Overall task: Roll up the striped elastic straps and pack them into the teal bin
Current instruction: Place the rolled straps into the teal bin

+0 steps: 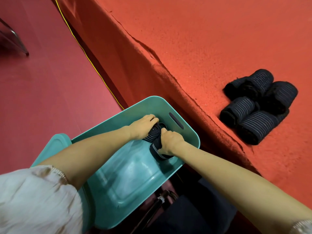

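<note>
Both hands worked inside the teal bin point(108, 119), the left hand point(143, 126) curled over one rolled strap point(154, 134) and the right hand point(170, 141) closed on a second rolled strap point(157, 152) against the bin's far wall. These appeared to be the first packed, as the bin floor was otherwise bare. A cluster of rolled straps point(258, 107) waited on the red bench point(219, 39), well apart from the bin.

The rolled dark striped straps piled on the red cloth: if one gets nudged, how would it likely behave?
The rolled dark striped straps are cylinders lying on their sides, so a nudged one would probably roll. They look like soft elastic fabric, likely light and squashy. The fuzzy red cloth should slow any rolling, and a loose end might unwind.
</note>
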